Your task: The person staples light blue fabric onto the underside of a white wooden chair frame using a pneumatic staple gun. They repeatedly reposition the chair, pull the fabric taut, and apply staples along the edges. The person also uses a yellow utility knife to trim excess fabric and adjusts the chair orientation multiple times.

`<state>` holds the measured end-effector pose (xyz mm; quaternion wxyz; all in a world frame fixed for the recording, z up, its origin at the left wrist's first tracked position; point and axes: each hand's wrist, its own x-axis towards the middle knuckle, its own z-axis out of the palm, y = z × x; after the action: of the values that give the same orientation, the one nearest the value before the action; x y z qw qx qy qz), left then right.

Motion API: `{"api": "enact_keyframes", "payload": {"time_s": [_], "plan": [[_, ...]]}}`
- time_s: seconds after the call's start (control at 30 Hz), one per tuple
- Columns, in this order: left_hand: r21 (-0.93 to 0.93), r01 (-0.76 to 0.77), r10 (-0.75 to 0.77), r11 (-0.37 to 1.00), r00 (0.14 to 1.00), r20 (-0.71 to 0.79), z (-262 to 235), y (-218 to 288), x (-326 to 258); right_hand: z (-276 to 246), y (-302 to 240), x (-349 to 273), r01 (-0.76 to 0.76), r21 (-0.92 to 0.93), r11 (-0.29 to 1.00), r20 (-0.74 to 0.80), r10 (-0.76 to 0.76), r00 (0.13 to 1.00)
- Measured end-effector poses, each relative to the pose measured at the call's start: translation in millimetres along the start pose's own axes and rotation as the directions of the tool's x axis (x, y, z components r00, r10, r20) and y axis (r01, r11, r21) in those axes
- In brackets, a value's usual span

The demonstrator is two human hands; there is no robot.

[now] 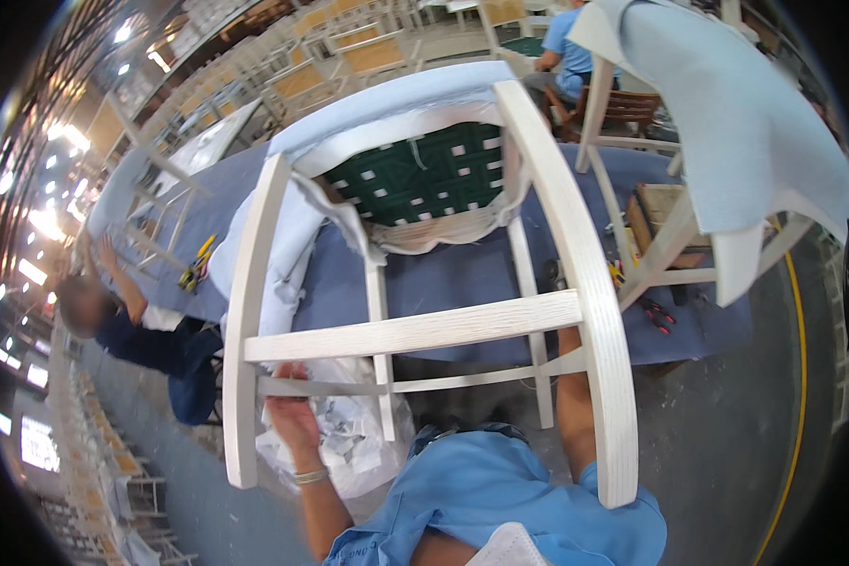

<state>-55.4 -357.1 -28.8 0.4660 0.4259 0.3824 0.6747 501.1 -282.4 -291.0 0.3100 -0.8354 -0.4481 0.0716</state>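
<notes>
A whitewashed wooden chair (415,330) is tipped up in front of me, its legs toward me. Its underside shows green webbing (424,174) inside a light blue fabric cover (387,99) with rough white edges. My left hand (295,422) is at the lower left stretcher, palm showing and fingers closed about the rail, partly covered by it. On the right my forearm (575,415) reaches up behind the front leg; the fingers of my right hand are hidden by the wood. Light blue fabric (264,255) lies behind the left leg.
The chair rests over a blue-covered table (443,283). Yellow-handled tools (198,264) and red-handled pliers (658,316) lie on it. Another fabric-draped chair (670,226) stands right. A plastic bag of scraps (358,443) is below. One person (151,330) works left, another (571,52) sits behind.
</notes>
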Motion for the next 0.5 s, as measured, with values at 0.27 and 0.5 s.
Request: {"api": "enact_keyframes", "payload": {"time_s": [0.27, 0.5], "plan": [[0.397, 0.061, 0.017, 0.916, 0.981, -0.191, 36, -33, -51, -2, -3, 1, 0.025, 0.294, 0.956, -0.016, -0.022, 1.000], [0.321, 0.175, -0.116, 0.931, 0.974, -0.194, 3, -50, -34, -111, -29, -94, -0.305, 0.865, 0.398, 0.279, 0.122, 0.952]]}}
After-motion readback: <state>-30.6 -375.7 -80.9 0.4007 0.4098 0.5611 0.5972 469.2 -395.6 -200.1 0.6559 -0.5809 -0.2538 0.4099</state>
